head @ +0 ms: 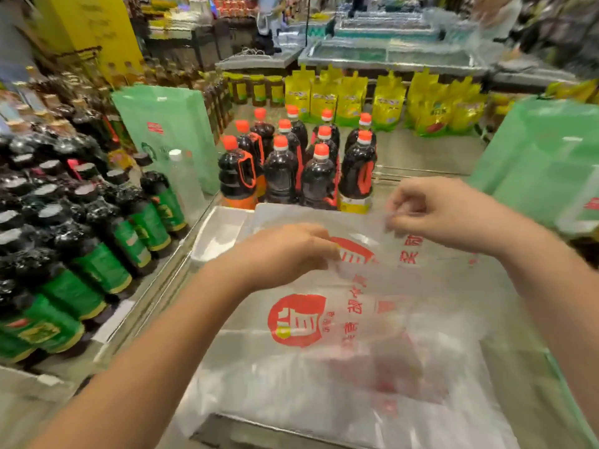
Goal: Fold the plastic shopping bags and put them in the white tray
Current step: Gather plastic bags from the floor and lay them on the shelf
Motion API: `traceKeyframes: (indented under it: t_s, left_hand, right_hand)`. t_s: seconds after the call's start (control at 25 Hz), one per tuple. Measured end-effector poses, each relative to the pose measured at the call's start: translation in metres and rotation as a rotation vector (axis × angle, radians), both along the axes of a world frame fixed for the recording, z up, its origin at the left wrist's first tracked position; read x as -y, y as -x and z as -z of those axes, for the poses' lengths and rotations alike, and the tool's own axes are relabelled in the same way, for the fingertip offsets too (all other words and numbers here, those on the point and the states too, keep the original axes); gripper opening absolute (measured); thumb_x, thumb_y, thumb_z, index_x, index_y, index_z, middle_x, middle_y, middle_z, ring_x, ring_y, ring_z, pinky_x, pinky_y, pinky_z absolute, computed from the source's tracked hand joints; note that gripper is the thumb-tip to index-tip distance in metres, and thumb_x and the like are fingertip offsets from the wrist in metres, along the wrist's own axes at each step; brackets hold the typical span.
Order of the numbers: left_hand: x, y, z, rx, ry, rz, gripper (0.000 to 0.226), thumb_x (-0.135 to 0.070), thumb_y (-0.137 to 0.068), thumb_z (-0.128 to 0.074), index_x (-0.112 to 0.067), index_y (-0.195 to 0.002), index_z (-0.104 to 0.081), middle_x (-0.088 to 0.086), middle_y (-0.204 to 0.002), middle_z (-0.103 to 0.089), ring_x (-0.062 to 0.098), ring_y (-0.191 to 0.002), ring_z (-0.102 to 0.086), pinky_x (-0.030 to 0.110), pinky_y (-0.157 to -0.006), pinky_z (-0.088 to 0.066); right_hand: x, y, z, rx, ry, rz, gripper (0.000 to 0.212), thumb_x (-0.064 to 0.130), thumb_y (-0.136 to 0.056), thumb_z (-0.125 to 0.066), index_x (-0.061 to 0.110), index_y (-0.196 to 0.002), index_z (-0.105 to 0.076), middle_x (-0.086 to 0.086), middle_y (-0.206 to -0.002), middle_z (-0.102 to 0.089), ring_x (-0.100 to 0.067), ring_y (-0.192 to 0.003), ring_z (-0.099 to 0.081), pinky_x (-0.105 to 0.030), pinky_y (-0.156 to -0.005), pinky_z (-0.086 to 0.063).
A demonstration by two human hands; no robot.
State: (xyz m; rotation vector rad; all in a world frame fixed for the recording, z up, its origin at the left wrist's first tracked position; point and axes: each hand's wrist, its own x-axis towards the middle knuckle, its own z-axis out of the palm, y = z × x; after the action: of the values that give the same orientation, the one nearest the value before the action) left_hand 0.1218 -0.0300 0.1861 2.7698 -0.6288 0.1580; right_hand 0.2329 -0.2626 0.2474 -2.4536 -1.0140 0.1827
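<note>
A clear plastic shopping bag (324,358) with red printed logos lies spread on the metal counter in front of me. My left hand (285,251) pinches the bag's upper edge near the middle. My right hand (444,215) pinches the same edge further right and lifts it slightly. The white tray (220,228) sits at the far left of the bag, and the lifted plastic partly covers it.
Dark sauce bottles with orange caps (291,163) stand just behind the tray. Green-labelled bottles (81,241) fill the left side. Green bags (171,124) stand upright at the left, another green bag (544,163) at the right. Yellow pouches (356,95) line the back.
</note>
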Motion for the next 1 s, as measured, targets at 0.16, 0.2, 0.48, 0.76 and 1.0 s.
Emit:
traceKeyframes:
  t_s: [0.16,0.2,0.48,0.76,1.0]
  left_hand:
    - [0.005,-0.014,-0.014,0.097,0.120,-0.006,0.013,-0.024,-0.086,-0.076,-0.018,-0.095,-0.070,-0.014,-0.086,-0.057,-0.005,-0.071,-0.048,0.032,-0.069,-0.050]
    - [0.008,-0.014,-0.016,0.142,0.148,-0.015,0.013,-0.026,-0.085,-0.077,-0.018,-0.092,-0.070,-0.012,-0.088,-0.056,-0.004,-0.070,-0.048,0.033,-0.069,-0.051]
    - [0.053,-0.010,-0.023,0.440,0.039,-0.090,0.014,-0.032,-0.082,-0.081,-0.022,-0.085,-0.072,0.004,-0.121,-0.061,0.027,-0.112,-0.055,0.043,-0.089,-0.047]
    - [0.061,-0.025,-0.031,0.371,0.071,-0.115,0.012,-0.027,-0.085,-0.077,-0.021,-0.085,-0.067,-0.013,-0.088,-0.070,0.012,-0.089,-0.067,0.037,-0.110,-0.032]
    - [0.054,-0.018,-0.045,0.310,0.064,-0.159,0.022,-0.040,-0.084,-0.075,-0.027,-0.089,-0.057,-0.014,-0.085,-0.067,0.013,-0.081,-0.063,0.035,-0.062,-0.050]
  right_hand:
    - [0.012,0.007,-0.004,0.020,-0.054,0.020,0.014,0.023,-0.085,-0.074,0.027,-0.075,-0.065,0.015,-0.069,-0.070,-0.005,-0.067,-0.067,-0.038,-0.074,-0.057]
    - [0.018,0.007,-0.005,0.034,-0.062,0.033,0.016,0.025,-0.086,-0.074,0.029,-0.073,-0.065,0.018,-0.067,-0.067,-0.003,-0.064,-0.064,-0.035,-0.072,-0.056]
    - [0.053,0.019,-0.003,0.004,-0.158,0.002,0.013,0.026,-0.086,-0.075,0.038,-0.080,-0.074,0.022,-0.078,-0.072,0.005,-0.075,-0.066,-0.029,-0.080,-0.055]
    - [0.070,0.032,-0.011,-0.036,-0.137,0.055,0.009,0.038,-0.091,-0.069,0.032,-0.092,-0.076,0.019,-0.087,-0.074,0.003,-0.084,-0.068,-0.037,-0.087,-0.056]
    - [0.081,0.045,-0.026,0.021,0.315,0.058,0.067,0.082,-0.067,-0.053,0.039,-0.118,-0.059,0.021,-0.115,-0.061,-0.004,-0.104,-0.059,-0.030,-0.092,-0.050]
